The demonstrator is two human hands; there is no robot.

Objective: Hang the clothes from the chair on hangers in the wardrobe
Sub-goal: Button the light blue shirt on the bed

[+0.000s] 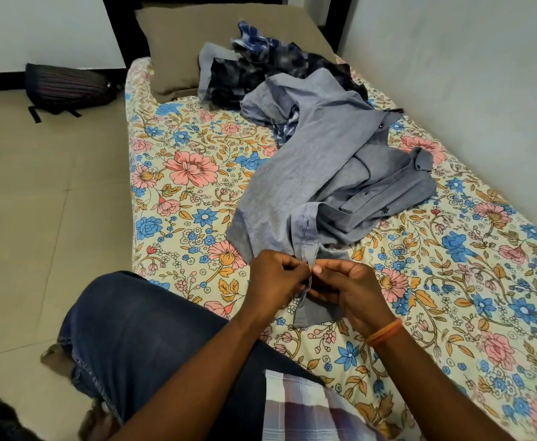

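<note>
A grey-blue shirt (334, 160) lies spread and crumpled across the flowered bed (190, 173). Its button edge reaches down to me at the lower middle. My left hand (275, 278) pinches that edge from the left. My right hand (353, 288), with an orange band at the wrist, pinches it from the right, fingertips meeting the left hand's. A pile of dark and blue patterned clothes (261, 58) lies farther back by the pillow. No hanger, chair or wardrobe is in view.
A brown pillow (178, 43) sits at the head of the bed. A dark backpack (66, 85) lies on the tiled floor at the left. A wall runs along the bed's right side. My knee in jeans (140, 326) rests against the bed's near edge.
</note>
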